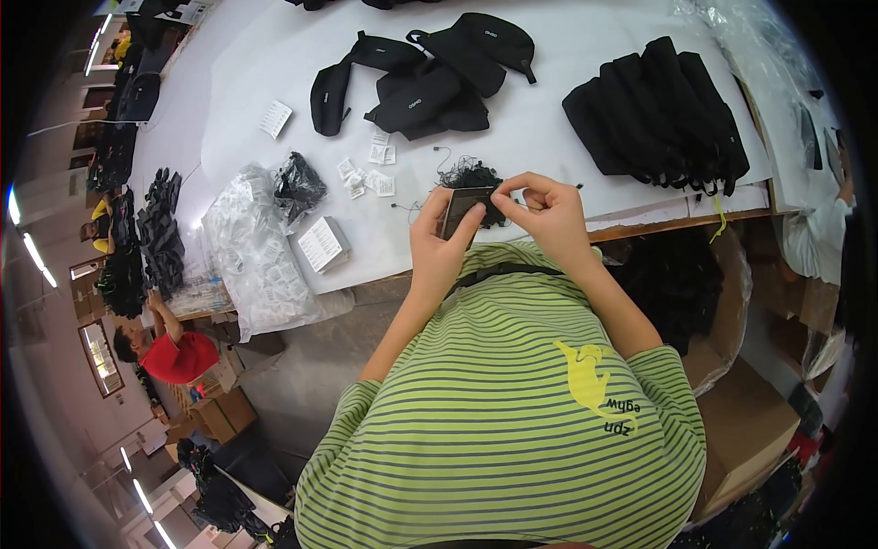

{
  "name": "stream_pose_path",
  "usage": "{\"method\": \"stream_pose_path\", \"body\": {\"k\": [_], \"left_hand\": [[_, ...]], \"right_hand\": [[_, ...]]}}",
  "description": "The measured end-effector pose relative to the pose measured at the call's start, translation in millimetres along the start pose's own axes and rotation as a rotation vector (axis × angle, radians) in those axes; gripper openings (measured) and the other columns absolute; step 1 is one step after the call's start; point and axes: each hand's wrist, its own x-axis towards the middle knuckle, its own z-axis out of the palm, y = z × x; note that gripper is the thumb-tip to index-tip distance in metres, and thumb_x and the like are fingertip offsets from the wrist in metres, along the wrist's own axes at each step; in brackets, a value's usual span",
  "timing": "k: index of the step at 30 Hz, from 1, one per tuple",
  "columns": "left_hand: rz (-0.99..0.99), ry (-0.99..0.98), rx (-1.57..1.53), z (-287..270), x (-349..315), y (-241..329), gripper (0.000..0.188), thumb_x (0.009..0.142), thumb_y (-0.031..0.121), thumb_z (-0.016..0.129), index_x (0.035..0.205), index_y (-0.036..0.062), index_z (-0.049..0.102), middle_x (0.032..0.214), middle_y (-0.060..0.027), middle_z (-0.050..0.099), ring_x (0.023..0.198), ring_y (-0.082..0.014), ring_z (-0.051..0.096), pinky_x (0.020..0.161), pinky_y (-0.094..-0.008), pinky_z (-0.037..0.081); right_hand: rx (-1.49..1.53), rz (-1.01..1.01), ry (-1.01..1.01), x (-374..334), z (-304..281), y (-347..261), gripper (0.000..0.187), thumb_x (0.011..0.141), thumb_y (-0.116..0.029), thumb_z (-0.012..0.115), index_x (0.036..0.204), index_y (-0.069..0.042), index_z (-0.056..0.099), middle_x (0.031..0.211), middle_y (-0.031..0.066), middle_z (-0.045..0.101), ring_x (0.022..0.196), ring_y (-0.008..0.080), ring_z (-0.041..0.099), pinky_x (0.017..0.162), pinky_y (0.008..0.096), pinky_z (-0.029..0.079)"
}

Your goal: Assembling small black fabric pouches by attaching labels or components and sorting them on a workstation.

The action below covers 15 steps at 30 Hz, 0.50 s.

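My left hand [433,247] is closed around a flat dark rectangular tag [468,199], its thumb lying across the front. Close by, my right hand [554,220] has thumb and forefinger pinched together at the tag's upper right corner. Whatever is in that pinch is too small to make out. Just beyond both hands lies a tangled heap of thin black strings [472,172], partly hidden by them. Several small white paper labels [382,184] are scattered on the white table [251,91] left of the heap.
Black pouches [416,96] lie at the far middle; more black pouches [654,119] are bunched at right. Left stand a plastic bag of white labels [261,247], a small black bag [297,188] and a label stack [322,245]. A person in red [181,357] works far left.
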Motion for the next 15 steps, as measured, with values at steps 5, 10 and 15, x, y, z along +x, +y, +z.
{"method": "stream_pose_path", "body": {"k": [5, 10, 15], "left_hand": [[0.309, 0.060, 0.292, 0, 3, 2, 0.012, 0.080, 0.004, 0.068, 0.081, -0.0027, 0.059, 0.078, -0.0030, 0.054, 0.067, -0.0095, 0.050, 0.059, -0.0220, 0.038], [0.434, 0.031, 0.338, 0, 6, 10, 0.010, 0.081, 0.005, 0.068, 0.084, -0.0022, 0.062, 0.077, -0.0043, 0.055, 0.067, -0.0112, 0.050, 0.060, -0.0229, 0.039], [0.123, -0.189, 0.037, -25, 14, -7, 0.020, 0.095, 0.017, 0.055, 0.094, -0.0006, 0.065, 0.080, -0.0016, 0.058, 0.070, -0.0083, 0.050, 0.060, -0.0218, 0.038]], "right_hand": [[-0.042, -0.013, 0.007, 1, 2, -2, 0.009, 0.080, -0.010, 0.069, 0.086, -0.002, 0.067, 0.050, -0.0096, 0.027, 0.049, 0.0012, 0.021, 0.047, 0.0229, 0.016], [0.055, 0.033, -0.024, 3, 0, -3, 0.012, 0.080, -0.010, 0.071, 0.089, -0.003, 0.066, 0.050, -0.0099, 0.027, 0.049, 0.0013, 0.021, 0.047, 0.0230, 0.017], [0.095, 0.044, -0.087, 5, -7, -4, 0.012, 0.079, -0.008, 0.072, 0.087, -0.003, 0.066, 0.051, -0.0108, 0.027, 0.049, 0.0011, 0.021, 0.049, 0.0225, 0.017]]}}
